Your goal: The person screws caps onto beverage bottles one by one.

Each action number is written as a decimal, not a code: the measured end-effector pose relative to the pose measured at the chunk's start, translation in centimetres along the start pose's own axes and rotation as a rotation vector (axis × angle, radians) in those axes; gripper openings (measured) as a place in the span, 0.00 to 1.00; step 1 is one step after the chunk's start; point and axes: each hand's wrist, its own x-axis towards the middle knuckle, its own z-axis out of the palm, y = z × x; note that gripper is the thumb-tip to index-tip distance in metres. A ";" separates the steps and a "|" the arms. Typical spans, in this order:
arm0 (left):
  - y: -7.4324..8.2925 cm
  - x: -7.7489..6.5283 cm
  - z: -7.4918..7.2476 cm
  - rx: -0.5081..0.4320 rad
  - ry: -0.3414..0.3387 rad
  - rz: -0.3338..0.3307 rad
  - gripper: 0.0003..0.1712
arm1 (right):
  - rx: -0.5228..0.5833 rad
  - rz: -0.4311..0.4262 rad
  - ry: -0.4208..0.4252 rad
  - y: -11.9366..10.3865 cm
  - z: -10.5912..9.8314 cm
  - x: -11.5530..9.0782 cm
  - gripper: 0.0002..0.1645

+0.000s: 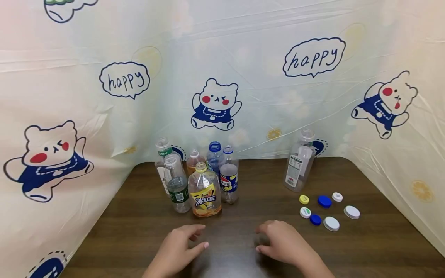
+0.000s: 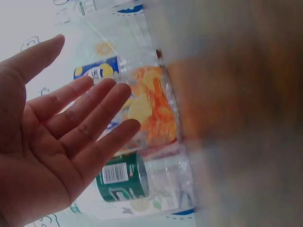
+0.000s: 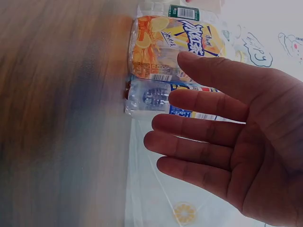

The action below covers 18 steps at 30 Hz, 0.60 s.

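Observation:
My left hand point(image 1: 180, 247) hovers over the near part of the table, fingers relaxed and holding nothing. To its right, my right hand point(image 1: 283, 243) is likewise relaxed, with nothing in it. Just beyond the left hand stands an uncapped iced tea bottle point(image 1: 206, 199) with a yellow label. Around it are a green-labelled clear bottle point(image 1: 179, 189), a Pepsi bottle point(image 1: 229, 177), a blue-necked bottle point(image 1: 214, 156), a small bottle with an orange label point(image 1: 194, 160) and a tall clear bottle point(image 1: 162, 148). Both wrist views show spread fingers in front of these bottles.
A large clear bottle point(image 1: 299, 164) without a cap stands at the back right. In front of it lie several loose caps, among them a yellow cap point(image 1: 304, 199), a blue cap point(image 1: 325, 201) and a white cap point(image 1: 331, 223). A printed curtain point(image 1: 257, 96) encloses the brown table point(image 1: 257, 185).

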 end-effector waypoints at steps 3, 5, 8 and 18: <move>-0.6 0.3 -0.6 -0.008 0.099 0.005 0.27 | -0.001 -0.003 0.000 0.0 0.1 -0.1 0.18; -1.2 0.8 -1.1 -0.034 0.185 -0.014 0.23 | -0.005 -0.007 0.002 0.0 0.0 -0.1 0.19; -2.2 1.5 -2.4 -0.071 0.300 -0.084 0.17 | -0.006 -0.005 -0.009 0.0 0.0 -0.1 0.19; -9.1 4.7 -8.0 -0.090 0.531 -0.287 0.12 | -0.015 -0.018 -0.002 0.1 0.1 -0.3 0.19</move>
